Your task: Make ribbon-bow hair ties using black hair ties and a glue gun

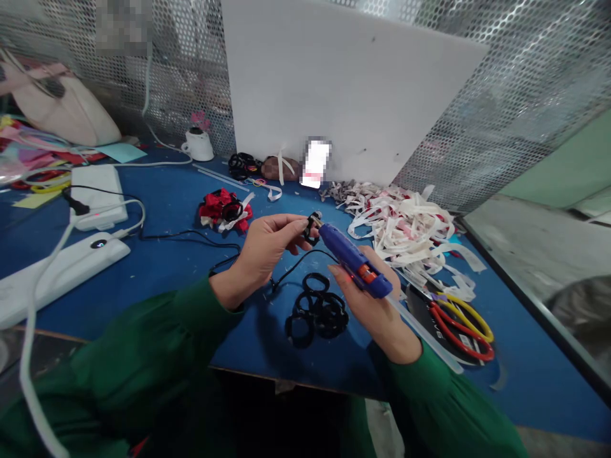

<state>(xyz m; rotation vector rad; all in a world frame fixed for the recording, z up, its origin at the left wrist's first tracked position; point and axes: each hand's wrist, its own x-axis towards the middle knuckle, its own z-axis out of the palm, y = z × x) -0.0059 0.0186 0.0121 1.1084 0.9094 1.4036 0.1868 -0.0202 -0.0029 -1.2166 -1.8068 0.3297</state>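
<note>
Between the fingertips of my left hand [271, 245] is a small black hair tie [312, 230], held up above the table. My right hand [370, 289] is wrapped round a blue hot glue gun [351, 254], whose nozzle meets or nearly meets the hair tie; I cannot tell if they touch. A long translucent glue stick [424, 334] sticks out of the gun's back end. Below my hands lies a loose pile of black hair ties [319, 312]. Off to the left of my left hand sits a bunch of red and black hair ties [224, 210] with white ribbon bits.
Red- and yellow-handled scissors [463, 327] lie at the right, below a heap of white ribbon scraps [405, 229]. A power strip [62, 273], a white adapter box [98, 194] and cords cover the left. A lit phone [316, 163] leans on a white board [334, 83]. A white cup [198, 146] stands behind.
</note>
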